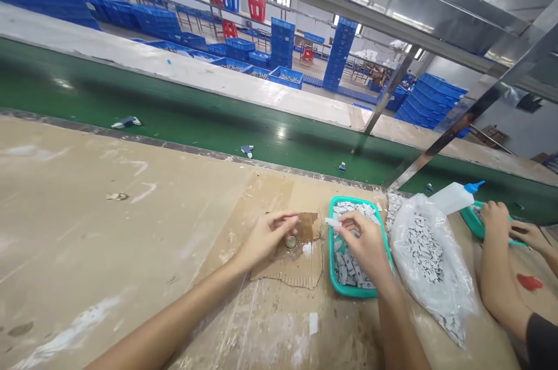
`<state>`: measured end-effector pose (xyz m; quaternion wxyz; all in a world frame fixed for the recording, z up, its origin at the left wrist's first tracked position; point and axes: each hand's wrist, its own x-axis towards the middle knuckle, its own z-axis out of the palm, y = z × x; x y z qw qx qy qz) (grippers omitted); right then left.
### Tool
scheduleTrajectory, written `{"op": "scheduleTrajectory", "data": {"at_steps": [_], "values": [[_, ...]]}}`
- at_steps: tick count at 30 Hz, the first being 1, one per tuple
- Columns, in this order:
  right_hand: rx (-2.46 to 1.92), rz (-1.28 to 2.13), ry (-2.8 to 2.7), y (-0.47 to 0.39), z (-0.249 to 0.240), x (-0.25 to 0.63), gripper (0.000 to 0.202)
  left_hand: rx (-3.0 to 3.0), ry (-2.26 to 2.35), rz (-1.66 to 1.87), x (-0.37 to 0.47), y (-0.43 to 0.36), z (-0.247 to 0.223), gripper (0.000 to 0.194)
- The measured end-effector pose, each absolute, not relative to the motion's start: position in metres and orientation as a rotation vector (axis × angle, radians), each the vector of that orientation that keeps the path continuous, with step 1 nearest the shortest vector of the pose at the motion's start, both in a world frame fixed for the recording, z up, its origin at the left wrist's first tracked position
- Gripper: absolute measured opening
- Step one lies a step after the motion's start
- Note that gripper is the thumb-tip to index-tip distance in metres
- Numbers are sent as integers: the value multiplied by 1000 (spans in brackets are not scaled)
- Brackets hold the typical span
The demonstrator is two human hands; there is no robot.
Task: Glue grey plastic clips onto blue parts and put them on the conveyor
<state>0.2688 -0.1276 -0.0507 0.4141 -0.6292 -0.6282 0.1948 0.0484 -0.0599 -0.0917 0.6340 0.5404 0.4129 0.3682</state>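
Note:
My right hand (364,239) pinches a small white plastic piece (333,222) between thumb and fingertips, above the left rim of a green basket (333,277). Inside that basket lie many white and grey plastic pieces (349,268). To the left, my left hand (270,235) hovers over a torn cardboard sheet (288,274), fingers stretched and apart from the thumb, with nothing visible in them. Just beneath its fingertips a small round cap (290,241) rests on the cardboard, beside a brown wet-looking stain and a white smear.
Right of the basket sit a clear plastic bag (429,254) of small parts and a white squeeze bottle (453,198) with a blue nozzle. A co-worker's hands (497,222) are at another green basket (471,222). Behind runs a green conveyor belt (196,126) carrying small parts, beside a metal post (440,146).

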Motion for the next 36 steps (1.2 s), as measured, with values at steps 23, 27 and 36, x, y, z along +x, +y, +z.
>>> {"op": "scheduleTrajectory", "data": {"at_steps": [23, 27, 36], "values": [[-1539, 1195, -1425, -103, -72, 222, 39, 1210, 668, 781, 44, -49, -104, 25], [-1592, 917, -1607, -110, -75, 220, 31, 1305, 757, 877, 40, -46, -101, 25], [-1588, 520, -2027, -118, -84, 212, 18, 1408, 1468, 1400, -3, 14, -124, 26]]}}
